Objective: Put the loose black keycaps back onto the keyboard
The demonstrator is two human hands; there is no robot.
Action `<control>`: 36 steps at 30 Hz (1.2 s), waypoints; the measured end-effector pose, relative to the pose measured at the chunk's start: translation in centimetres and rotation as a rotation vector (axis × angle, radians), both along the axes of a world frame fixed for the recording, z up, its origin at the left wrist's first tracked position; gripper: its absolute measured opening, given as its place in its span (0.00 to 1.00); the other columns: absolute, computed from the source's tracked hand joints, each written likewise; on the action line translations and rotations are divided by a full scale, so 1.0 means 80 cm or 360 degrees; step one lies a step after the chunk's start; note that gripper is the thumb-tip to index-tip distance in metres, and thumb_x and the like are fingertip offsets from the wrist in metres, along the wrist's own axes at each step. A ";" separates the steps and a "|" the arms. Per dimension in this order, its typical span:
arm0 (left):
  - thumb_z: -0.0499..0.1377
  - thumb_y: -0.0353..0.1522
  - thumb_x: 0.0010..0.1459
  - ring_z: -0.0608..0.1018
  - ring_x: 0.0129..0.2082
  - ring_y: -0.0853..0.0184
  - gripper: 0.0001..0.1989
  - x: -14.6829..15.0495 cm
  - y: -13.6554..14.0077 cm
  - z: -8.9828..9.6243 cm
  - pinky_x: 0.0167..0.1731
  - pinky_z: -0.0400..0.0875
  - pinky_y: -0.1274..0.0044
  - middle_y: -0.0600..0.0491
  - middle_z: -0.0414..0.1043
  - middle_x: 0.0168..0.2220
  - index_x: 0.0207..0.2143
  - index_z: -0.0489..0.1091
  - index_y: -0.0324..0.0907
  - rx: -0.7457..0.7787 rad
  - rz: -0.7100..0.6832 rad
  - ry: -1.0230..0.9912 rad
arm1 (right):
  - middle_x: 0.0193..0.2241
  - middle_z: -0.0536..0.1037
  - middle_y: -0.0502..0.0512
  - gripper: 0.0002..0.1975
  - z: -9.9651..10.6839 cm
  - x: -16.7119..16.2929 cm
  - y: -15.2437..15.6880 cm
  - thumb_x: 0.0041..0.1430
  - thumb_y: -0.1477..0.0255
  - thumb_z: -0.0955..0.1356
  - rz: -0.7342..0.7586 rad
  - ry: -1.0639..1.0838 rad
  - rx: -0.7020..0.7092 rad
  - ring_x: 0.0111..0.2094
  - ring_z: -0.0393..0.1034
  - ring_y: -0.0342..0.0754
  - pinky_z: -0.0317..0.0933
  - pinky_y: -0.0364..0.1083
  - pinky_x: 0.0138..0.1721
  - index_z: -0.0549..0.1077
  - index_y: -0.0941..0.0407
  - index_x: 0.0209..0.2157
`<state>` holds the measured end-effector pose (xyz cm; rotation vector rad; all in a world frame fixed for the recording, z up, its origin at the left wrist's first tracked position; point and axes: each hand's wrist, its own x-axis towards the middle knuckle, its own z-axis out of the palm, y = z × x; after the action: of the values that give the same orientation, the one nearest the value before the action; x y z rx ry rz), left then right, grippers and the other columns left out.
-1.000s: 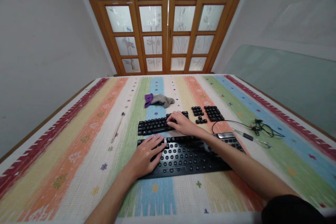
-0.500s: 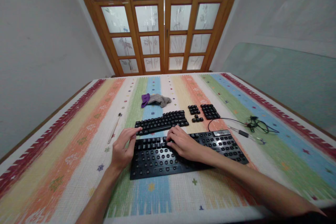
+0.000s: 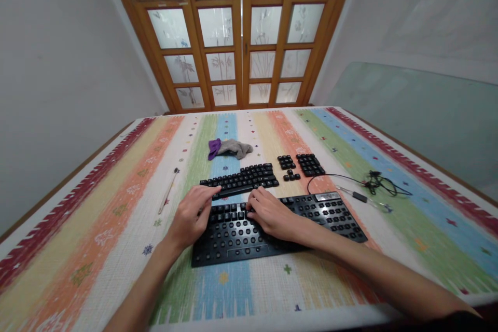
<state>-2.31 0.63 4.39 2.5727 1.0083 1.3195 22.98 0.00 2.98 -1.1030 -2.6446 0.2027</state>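
Keycaps fill only the top row of the black bare-stemmed keyboard base [image 3: 280, 225], where the left hand [image 3: 190, 218] and right hand [image 3: 272, 213] press with bent, empty fingers, while rows of loose black keycaps [image 3: 239, 180] wait at twelve o'clock on the striped worktop [image 3: 116, 218].

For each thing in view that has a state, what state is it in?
Keyboard base: most keycaps off, top rows partly refitted.
Loose keycaps: laid in rows beyond the base.
Left hand: on the base's left end.
Right hand: fingertips on the refitted rows.
Cable: unplugged, bunched.
Cloth: crumpled.
Doors: shut.
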 end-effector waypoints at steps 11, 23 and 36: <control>0.49 0.19 0.63 0.72 0.47 0.59 0.17 0.044 0.002 -0.022 0.45 0.74 0.64 0.44 0.74 0.47 0.43 0.75 0.40 0.0014 -0.0336 0.0324 | 0.38 0.73 0.62 0.05 -0.008 -0.001 -0.004 0.65 0.76 0.66 -0.0043 -0.0030 0.0091 0.40 0.64 0.54 0.62 0.51 0.42 0.73 0.62 0.37; 0.49 0.19 0.61 0.69 0.52 0.57 0.17 0.050 -0.012 -0.047 0.51 0.72 0.61 0.44 0.71 0.52 0.39 0.74 0.40 -0.0038 -0.0241 0.0406 | 0.34 0.80 0.60 0.07 0.019 -0.014 0.009 0.62 0.73 0.68 -0.0196 -0.0225 -0.0451 0.36 0.73 0.51 0.56 0.45 0.34 0.76 0.60 0.40; 0.49 0.19 0.60 0.71 0.50 0.58 0.20 0.049 -0.014 -0.052 0.49 0.72 0.63 0.44 0.71 0.47 0.47 0.74 0.41 -0.0023 -0.0249 0.0327 | 0.24 0.80 0.50 0.11 0.055 -0.039 0.071 0.42 0.64 0.79 0.0052 -0.0493 -0.0717 0.29 0.74 0.46 0.54 0.41 0.25 0.79 0.55 0.25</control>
<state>1.62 -0.46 0.19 2.7545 0.8188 1.0249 19.86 5.69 7.35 -1.3138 -2.9792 0.7173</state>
